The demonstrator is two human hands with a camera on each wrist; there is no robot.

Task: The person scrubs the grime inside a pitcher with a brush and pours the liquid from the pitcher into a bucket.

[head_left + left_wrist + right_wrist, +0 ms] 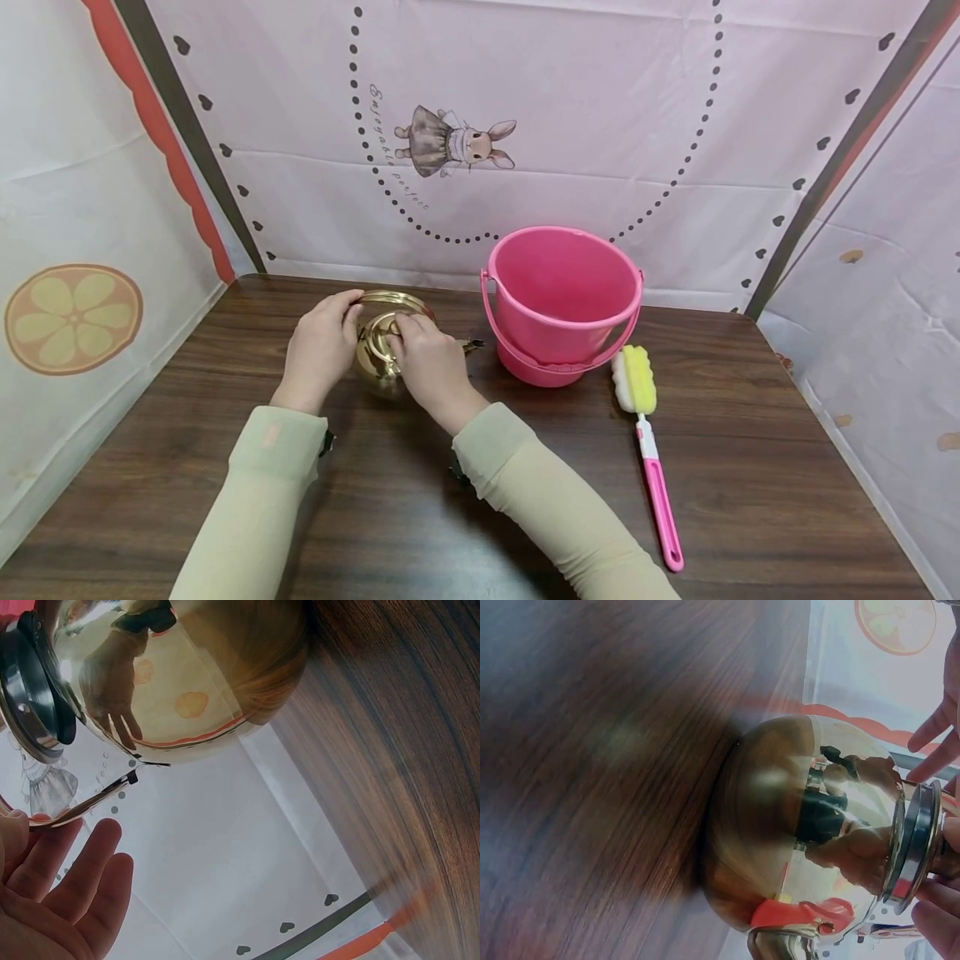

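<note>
A shiny gold kettle [372, 377] stands on the table, its spout [474, 345] pointing right toward the bucket. My left hand [318, 343] pinches the kettle's arched handle [94, 799] between thumb and fingers. With its fingertips my right hand [437, 365] holds the kettle's lid [922, 844] from the top. The lid's dark inner collar [45, 690] shows above the kettle body in both wrist views, so the lid sits raised from the opening. The inside of the kettle is hidden.
Right of the kettle stands a pink bucket [547, 354], its handle hanging at the front. A sponge brush [660, 508] with a yellow and white head and pink handle lies beside it. Printed cloth walls [600, 100] surround the wooden table [735, 467] at the back and sides.
</note>
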